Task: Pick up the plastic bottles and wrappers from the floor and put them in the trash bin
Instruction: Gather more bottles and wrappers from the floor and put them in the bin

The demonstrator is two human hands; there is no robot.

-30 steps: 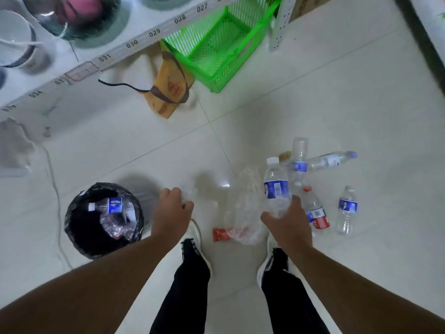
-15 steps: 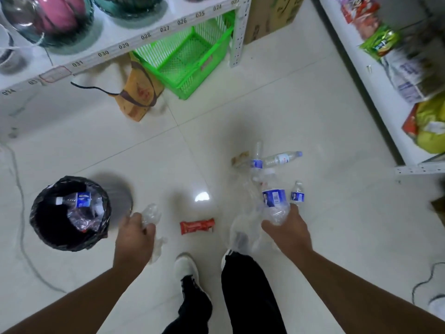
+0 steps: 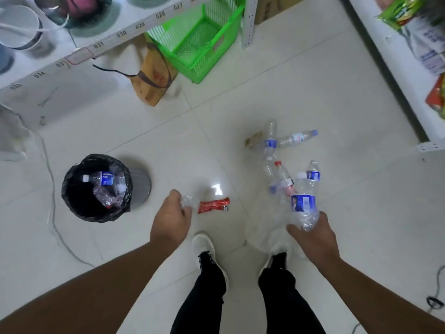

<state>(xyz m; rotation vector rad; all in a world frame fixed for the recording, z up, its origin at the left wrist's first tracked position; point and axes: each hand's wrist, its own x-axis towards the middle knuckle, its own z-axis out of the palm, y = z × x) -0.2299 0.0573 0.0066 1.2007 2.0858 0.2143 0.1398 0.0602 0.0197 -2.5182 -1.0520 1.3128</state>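
The right hand has its fingers clenched round the base of a clear plastic bottle with a blue label; the print on it is too small to read. The left hand grips crumpled clear plastic, fingers closed on it. Just beside that hand a red wrapper lies on the floor. More bottles lie scattered beyond the right hand. The trash bin, black-lined, stands left of the left hand, apart from it. Shelf-edge tags read 027 to 034.
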